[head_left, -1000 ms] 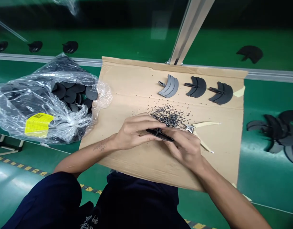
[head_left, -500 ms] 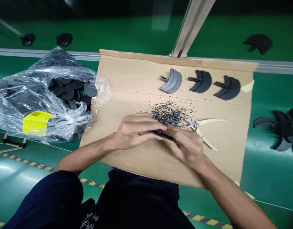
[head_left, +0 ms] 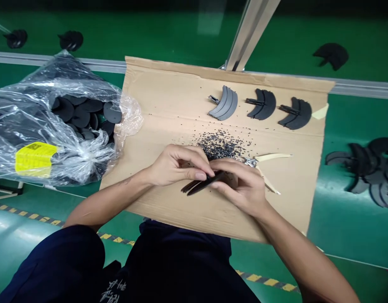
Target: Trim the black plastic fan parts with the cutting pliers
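Between my two hands is a black curved plastic part, held tilted over the cardboard sheet. My left hand pinches at its upper end with thumb and forefinger. My right hand grips that part from the other side, thumb below and fingers above, covering some of it. Just beyond my fingers lies a heap of small black plastic bits. Nippers with cream handles rest spread beside my right hand. Three curved parts with stems, one grey and two black, lie in a row farther back.
At the left stands a clear plastic bag with black discs inside and a yellow label. Several dark curved parts are piled at the right. A metal frame post rises behind the cardboard.
The black part has turned in my hands; its curved end now points down and left. My left hand has gone from fingers laid along it to a fingertip pinch. The view has shifted slightly.
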Action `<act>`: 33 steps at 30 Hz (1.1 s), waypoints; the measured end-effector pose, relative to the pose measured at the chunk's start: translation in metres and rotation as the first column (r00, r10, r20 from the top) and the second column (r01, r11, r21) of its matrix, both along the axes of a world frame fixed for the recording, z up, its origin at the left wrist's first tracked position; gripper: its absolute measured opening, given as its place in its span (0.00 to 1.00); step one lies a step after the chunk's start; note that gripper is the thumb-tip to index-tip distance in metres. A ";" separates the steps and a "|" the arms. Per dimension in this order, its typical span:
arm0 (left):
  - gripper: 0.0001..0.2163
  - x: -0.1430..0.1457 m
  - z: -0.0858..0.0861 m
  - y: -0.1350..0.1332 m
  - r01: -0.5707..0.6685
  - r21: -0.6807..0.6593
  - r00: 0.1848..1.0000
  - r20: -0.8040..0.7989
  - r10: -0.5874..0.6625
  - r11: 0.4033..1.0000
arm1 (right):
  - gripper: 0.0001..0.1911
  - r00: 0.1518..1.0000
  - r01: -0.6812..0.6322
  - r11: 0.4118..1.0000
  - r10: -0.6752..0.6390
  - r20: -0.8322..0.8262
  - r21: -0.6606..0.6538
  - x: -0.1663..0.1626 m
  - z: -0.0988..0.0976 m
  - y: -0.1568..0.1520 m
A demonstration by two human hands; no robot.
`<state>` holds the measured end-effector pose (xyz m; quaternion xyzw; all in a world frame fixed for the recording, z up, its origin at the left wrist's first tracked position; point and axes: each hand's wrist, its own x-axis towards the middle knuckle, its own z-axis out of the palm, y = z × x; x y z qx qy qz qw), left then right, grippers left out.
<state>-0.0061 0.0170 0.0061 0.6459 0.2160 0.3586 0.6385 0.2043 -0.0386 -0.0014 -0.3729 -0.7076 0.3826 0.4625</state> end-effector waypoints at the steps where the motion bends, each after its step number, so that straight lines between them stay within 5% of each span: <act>1: 0.07 0.000 0.000 0.000 0.002 -0.014 1.000 -0.008 -0.003 1.000 | 0.09 1.000 0.024 1.000 -0.024 -0.004 0.018 0.000 0.001 0.000; 9: 0.09 0.001 -0.001 -0.002 0.068 -0.075 0.996 -0.053 -0.072 0.995 | 0.04 1.000 0.007 0.984 -0.009 0.013 0.177 0.004 0.001 -0.001; 16: 0.05 0.005 -0.001 -0.011 0.023 0.043 1.000 0.016 -0.023 0.999 | 0.04 1.000 0.011 0.978 -0.016 0.022 0.209 0.006 0.000 -0.007; 21: 0.26 0.006 -0.004 -0.012 0.007 0.074 0.998 -0.061 -0.002 0.997 | 0.06 0.976 0.204 0.945 -0.216 0.020 0.257 0.002 0.002 -0.008; 25: 0.16 0.008 -0.010 -0.014 -0.100 0.200 0.985 -0.120 0.126 0.975 | 0.09 0.976 0.044 0.982 -0.082 0.202 0.186 0.025 0.015 0.002; 29: 0.14 0.008 -0.015 -0.014 -0.277 0.152 0.948 -0.114 0.296 0.949 | 0.28 0.796 0.044 0.995 -0.090 0.599 0.091 0.074 0.030 0.001; 33: 0.13 0.006 -0.017 -0.009 -0.345 0.131 0.928 -0.102 0.359 0.929 | 0.32 0.528 0.103 0.992 -0.119 0.841 0.075 0.108 0.027 -0.010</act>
